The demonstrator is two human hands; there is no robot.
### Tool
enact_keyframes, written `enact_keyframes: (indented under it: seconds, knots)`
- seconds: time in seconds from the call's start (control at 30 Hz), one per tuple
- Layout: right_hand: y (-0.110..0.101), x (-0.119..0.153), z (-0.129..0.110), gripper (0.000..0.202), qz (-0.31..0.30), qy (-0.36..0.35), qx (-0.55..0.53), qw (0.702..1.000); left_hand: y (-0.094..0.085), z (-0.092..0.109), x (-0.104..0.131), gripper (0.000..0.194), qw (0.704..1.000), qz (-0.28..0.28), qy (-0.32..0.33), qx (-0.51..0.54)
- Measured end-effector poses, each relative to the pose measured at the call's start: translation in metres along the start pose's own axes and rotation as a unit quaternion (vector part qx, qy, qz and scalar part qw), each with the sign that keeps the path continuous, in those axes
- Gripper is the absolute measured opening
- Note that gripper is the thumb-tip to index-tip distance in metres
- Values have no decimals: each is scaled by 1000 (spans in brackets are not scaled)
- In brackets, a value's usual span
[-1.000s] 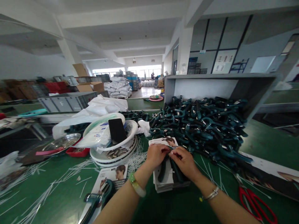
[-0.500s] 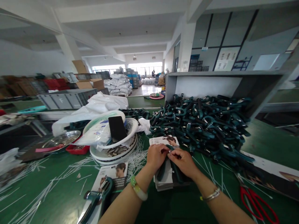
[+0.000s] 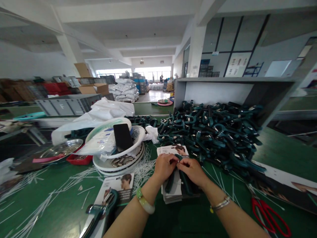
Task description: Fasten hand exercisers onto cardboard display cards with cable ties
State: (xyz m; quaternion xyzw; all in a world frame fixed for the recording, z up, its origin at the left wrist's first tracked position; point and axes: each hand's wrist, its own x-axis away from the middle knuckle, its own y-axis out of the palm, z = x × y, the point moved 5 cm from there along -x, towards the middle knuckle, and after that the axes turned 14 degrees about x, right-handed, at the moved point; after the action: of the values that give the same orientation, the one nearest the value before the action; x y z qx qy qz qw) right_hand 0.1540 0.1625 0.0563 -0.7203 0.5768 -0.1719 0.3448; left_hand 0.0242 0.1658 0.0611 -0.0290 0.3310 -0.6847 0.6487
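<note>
In the head view, my left hand [image 3: 163,168] and my right hand [image 3: 194,171] meet fingertip to fingertip, both closed in a pinch. A small white bit shows between them, apparently the end of a cable tie; the fingers hide most of it. Under the fingertips a dark green hand grip strengthener [image 3: 186,184] lies with its handles toward me. It rests on a stack of printed backing cards [image 3: 171,199]. To the left, another hand grip [image 3: 99,210] lies on a single backing card [image 3: 126,194].
A heap of hand grips [image 3: 208,132] spreads before a grey box [image 3: 272,82]. White tubs [image 3: 109,168] with metal parts and a phone [image 3: 123,138] stand left. Loose white cable ties [image 3: 46,206] litter the green table. Red-handled scissors [image 3: 271,215] lie at right.
The view has shifted slightly, so most things sit a little further left. My hands keep the same pinch over the hand grip, with only small finger movement.
</note>
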Motion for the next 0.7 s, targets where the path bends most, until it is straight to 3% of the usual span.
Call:
enact_keyframes:
  seconds: [0.17,0.27,0.4,0.57,0.7]
  knots:
    - [0,-6,-1,22,-16,18,0,1000,-8,1,4,35,979,-94,-17,179]
    - [1,-6,0,23,-6,14,9,1000,-13,2,5,24,977,-112,-18,181]
    - [2,-3,2,24,57,6,18,998,-13,3,5,13,995,-19,12,99]
    - [-4,6,-3,21,145,-66,-48,986,-15,9,9,10,988,102,96,67]
    - [-6,12,-10,18,168,-123,-13,978,-17,18,9,12,982,108,144,53]
